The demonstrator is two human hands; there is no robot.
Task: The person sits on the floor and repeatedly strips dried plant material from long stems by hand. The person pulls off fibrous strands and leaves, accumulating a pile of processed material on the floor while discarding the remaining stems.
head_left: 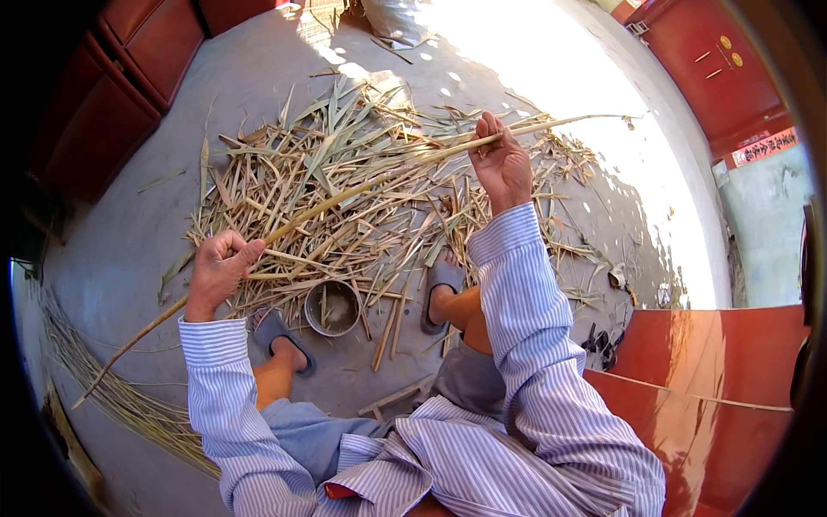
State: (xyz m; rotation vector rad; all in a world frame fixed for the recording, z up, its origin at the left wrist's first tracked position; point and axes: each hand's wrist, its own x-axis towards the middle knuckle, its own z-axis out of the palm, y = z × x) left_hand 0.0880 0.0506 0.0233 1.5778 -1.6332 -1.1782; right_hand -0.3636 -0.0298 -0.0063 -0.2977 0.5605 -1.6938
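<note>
A person in a striped shirt point(573, 405) is stretching a long, pale stalk point(345, 196) on a slant above a littered concrete floor point(103, 258). The left hand point(224, 269) is closing in a fist around the stalk toward its lower end, the thumb pressing along it, while the thin tail is poking out past the wrist toward the lower left. The right hand point(501, 164), farther forward, is gripping the same stalk between thumb and bent fingers, and the far tip is reaching on into a patch of bright sunlight.

Beneath the stalk, a broad heap of dry leaves and split stems point(301, 164) is spreading over the floor, some blades showing green among the straw-coloured pieces. A round grey bowl point(333, 308) is standing at the near edge of the heap, between two feet wearing grey sandals point(444, 280), with a short piece of stem showing inside. To the left, a bundle of long, thin stems point(142, 409) is lying along the floor, well apart from the bowl.

A pale sack point(398, 19) is standing beyond the heap. Dark red furniture point(151, 52) is lining the upper left, red doors point(711, 69) are showing at the upper right, and a glossy red panel point(698, 362) is catching the light at the lower right.
</note>
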